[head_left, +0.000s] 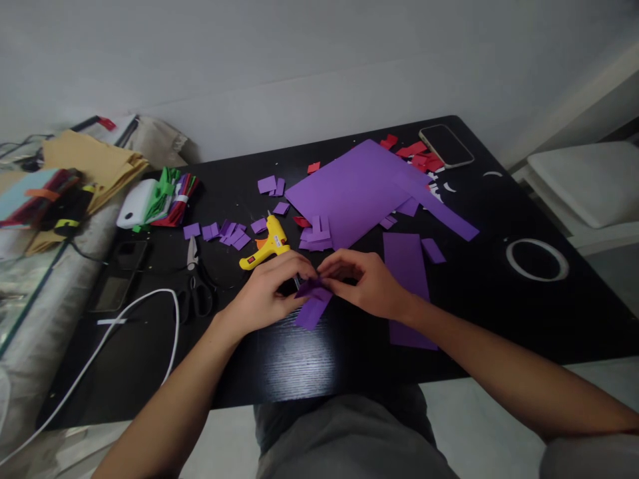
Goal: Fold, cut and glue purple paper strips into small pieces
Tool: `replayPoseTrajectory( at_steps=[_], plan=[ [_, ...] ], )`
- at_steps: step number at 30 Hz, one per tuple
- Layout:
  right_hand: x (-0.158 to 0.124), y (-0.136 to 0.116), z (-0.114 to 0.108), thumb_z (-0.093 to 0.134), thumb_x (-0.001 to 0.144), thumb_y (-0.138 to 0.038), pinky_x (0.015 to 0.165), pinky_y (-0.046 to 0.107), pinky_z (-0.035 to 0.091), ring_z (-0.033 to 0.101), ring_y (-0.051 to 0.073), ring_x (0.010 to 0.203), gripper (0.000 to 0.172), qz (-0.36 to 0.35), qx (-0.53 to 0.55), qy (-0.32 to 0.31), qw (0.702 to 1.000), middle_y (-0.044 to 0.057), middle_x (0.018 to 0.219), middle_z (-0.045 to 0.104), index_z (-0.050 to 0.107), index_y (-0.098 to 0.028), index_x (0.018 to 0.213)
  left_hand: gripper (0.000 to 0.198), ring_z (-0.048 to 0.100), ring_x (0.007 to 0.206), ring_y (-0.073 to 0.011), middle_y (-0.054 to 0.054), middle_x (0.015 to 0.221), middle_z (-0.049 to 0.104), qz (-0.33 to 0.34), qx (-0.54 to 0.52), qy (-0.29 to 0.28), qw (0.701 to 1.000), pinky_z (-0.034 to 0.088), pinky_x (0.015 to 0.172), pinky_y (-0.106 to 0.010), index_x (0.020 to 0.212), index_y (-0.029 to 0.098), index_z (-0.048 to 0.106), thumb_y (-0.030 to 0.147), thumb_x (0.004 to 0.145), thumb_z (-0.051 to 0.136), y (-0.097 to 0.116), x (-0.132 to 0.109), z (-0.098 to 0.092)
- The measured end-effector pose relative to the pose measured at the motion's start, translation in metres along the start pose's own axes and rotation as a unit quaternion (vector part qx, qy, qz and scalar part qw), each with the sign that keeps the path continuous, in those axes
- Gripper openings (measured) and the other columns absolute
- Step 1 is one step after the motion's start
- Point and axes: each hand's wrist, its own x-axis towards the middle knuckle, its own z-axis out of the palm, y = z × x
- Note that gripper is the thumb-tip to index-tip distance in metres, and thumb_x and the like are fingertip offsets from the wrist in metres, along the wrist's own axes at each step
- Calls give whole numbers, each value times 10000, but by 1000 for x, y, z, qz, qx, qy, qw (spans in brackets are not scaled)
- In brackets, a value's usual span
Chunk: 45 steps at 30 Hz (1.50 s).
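Note:
A small folded piece of purple paper (313,313) is held between both my hands, low over the front middle of the black table. My left hand (272,289) pinches its left side, fingertips closed. From the other side my right hand (367,283) grips the upper right part with thumb and fingers together. Something thin and pale shows by the left fingertips, too small to name. Just beyond my left hand lies a yellow glue gun (269,245). Small purple paper pieces (315,236) are piled behind my hands. A purple paper strip (407,273) lies partly under my right forearm.
A large purple sheet (349,186) covers the back middle, with red scraps (419,156) and a phone (446,145) beyond. Scissors (197,279), another phone (120,276) and a white cable (174,332) lie left. A white ring (538,259) lies right. Stacked materials (90,166) crowd the left edge.

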Motion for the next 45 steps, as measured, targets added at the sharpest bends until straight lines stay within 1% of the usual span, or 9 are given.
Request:
replayPoseTrajectory(
  at_steps=[6,11,18,21,28,33,38,41,45],
  plan=[
    [-2,-4,-1,743,879,-191,835,307,662,807,179,867,118,-50,-67,-3,997,31,939,820,731,-211,994,93,705,863,-158,-54,947,740,-6,21,-1,1000,565,806,-269,1015,193,674,134,943,663,0,0,1],
    [-2,-4,-2,736,896,-188,853,301,657,809,179,875,92,-61,-71,-7,996,30,938,819,742,-209,985,91,704,788,-139,-32,882,747,-10,9,16,1000,564,758,-233,993,190,698,129,928,675,1,-2,2],
    [0,-5,-3,771,877,-238,788,276,655,807,178,819,85,-32,-48,1,998,16,884,826,788,-207,954,74,727,763,-134,-40,884,783,-6,22,47,999,573,743,-213,977,169,724,147,924,677,2,0,2],
    [0,-4,-3,782,873,-247,790,290,657,813,190,831,102,-23,-44,2,999,15,897,837,812,-217,965,83,732,758,-129,-44,893,789,-1,29,54,998,578,736,-207,979,164,723,139,926,664,2,-1,3],
    [-1,-2,-4,780,882,-245,792,315,657,817,206,850,99,-38,-52,7,998,16,931,846,833,-243,965,108,732,756,-126,-42,896,793,-20,32,54,998,587,736,-203,991,168,730,119,903,689,2,-2,3],
    [-2,-2,-3,763,896,-236,789,317,657,812,200,843,93,-41,-71,7,997,14,930,841,823,-245,967,105,731,745,-133,-40,888,794,-40,34,50,997,590,732,-213,992,175,743,160,890,720,3,-2,3],
    [-2,-3,-2,779,871,-237,809,289,658,805,177,831,97,-37,-46,18,998,15,897,826,787,-215,965,74,725,731,-128,-34,862,786,-26,31,55,998,582,714,-204,976,169,733,186,905,719,4,-1,2],
    [-1,-3,-2,782,860,-241,803,286,657,802,174,822,102,-25,-34,10,999,23,880,818,771,-199,952,91,724,727,-132,-35,859,786,-21,32,52,998,582,708,-210,985,169,737,207,902,731,6,1,2],
    [0,-2,-4,782,857,-263,773,292,656,796,178,794,83,6,-29,-4,1000,19,844,814,776,-201,913,95,726,736,-139,-38,851,786,-35,29,48,998,588,716,-221,979,174,745,242,919,713,6,0,2]
  ],
)
